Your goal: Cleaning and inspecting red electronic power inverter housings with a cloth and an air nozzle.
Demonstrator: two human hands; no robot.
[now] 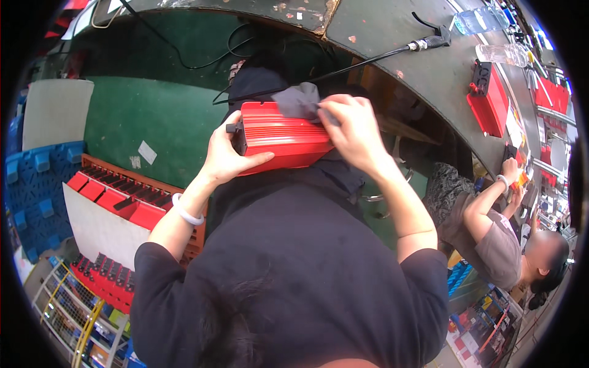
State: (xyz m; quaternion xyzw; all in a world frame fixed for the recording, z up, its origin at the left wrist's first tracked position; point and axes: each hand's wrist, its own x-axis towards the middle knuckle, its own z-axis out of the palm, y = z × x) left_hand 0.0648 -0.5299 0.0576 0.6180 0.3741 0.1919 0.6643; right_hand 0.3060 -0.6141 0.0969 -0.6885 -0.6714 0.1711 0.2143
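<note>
A red ribbed metal case [279,142] with a black end panel rests across my lap. My left hand [230,153] is closed round its left end, thumb along the near side and fingers behind the black panel. In my right hand [353,126] a grey cloth [299,101] is pinched between thumb and fingers. The cloth lies against the top of the case, toward its right end, and is slightly blurred. The underside of the case is hidden.
On the workbench [392,24] lie an air blow gun [432,40] with its hose, clear bottles [481,20] and another red case [489,107]. At left, an orange crate [116,168] holds several red cases beside a blue pallet [43,190]. A co-worker [491,233] sits at right.
</note>
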